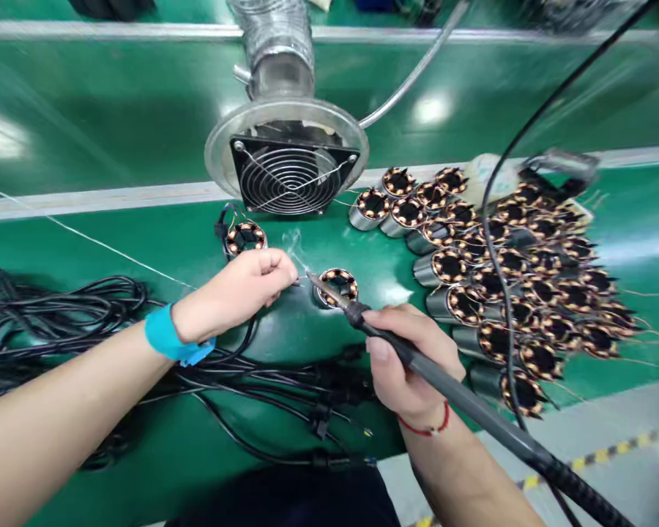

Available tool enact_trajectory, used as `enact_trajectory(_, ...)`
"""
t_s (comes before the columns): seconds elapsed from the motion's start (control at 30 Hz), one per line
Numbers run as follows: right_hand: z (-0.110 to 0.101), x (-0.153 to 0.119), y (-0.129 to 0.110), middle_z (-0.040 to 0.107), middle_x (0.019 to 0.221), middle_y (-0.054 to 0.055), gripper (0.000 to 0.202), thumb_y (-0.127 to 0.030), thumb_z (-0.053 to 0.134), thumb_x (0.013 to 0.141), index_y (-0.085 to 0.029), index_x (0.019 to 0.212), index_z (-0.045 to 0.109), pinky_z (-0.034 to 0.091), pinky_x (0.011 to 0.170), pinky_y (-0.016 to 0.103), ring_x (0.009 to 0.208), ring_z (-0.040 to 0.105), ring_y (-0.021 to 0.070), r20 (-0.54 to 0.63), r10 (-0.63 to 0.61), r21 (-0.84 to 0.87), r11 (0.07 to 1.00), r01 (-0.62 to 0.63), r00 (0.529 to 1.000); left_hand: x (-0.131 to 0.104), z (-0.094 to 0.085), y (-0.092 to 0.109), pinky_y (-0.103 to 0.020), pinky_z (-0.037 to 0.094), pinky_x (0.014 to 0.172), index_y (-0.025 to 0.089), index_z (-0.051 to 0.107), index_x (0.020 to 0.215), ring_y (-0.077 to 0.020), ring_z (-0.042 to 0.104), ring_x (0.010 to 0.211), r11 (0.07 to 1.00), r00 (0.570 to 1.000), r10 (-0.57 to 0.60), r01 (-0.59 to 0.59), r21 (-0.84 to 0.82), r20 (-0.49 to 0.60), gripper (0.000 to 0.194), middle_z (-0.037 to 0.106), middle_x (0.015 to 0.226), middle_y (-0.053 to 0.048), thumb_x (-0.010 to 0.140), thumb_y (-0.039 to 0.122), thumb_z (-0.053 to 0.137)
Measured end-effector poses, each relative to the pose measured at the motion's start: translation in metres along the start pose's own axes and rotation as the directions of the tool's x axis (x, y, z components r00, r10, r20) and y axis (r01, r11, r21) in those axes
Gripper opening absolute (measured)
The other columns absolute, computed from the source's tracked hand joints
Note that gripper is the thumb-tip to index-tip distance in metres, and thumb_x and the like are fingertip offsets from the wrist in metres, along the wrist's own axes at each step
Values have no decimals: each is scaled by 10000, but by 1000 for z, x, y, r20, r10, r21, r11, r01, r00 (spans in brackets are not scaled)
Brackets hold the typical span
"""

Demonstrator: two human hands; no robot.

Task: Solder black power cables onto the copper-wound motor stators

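In the head view, the right hand [411,359] is wrapped around the handle of a soldering iron [472,402], its thumb and fingers closed on the grip. The iron's tip points far and left, at the left rim of a wound motor core [350,282] that sits on the green bench [181,241] between the two hands. A wisp of smoke [292,241] rises just beyond the tip. The left hand [247,285] is pinched, thumb against fingers, on a thin lead [297,282] near that rim; whether the lead touches the core cannot be told.

A second core [259,236] with coloured wires stands just beyond the left hand. A fan [291,179] in a round hood [220,157] hangs at the far side, under a flexible duct [280,44], with a clear hose [417,69] running off to the right. A crowd of similar cores [472,304] fills the right side; a black cord [505,285] crosses in front of them and hides parts of several. Tangled black cables [60,322] cover the left and near part of the bench, some passing under the left forearm. A thin pale strand [99,243] runs from the far left toward the left wrist, which bears a blue band [162,333].
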State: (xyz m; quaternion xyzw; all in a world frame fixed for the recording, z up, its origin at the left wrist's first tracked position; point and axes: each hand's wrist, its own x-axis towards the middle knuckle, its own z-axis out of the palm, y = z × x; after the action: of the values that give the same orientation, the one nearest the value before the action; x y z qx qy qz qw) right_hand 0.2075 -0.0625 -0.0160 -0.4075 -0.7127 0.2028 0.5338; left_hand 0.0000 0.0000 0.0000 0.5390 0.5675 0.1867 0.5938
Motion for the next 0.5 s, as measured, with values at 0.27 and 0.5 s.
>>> enact_trajectory(0.27,2,3,0,630,721,3,206,-121,584,790,-181,975,651,457,496,243,563,524,101,-10,-9,-14,1000,9,1000,1,0,-1,-216,308,527,156,527,715,-66,393,537,1000,1000,11,-11,-9,6,190,438,591,50,868,269,517)
enact_trajectory(0.5,2,1,0,632,719,2,198,-134,575,806,-190,982,647,444,478,247,567,528,103,-2,-4,-23,1000,4,1000,1,0,-2,-218,310,522,152,540,725,-68,402,536,1000,1000,27,-27,-6,0,169,446,590,49,860,252,522)
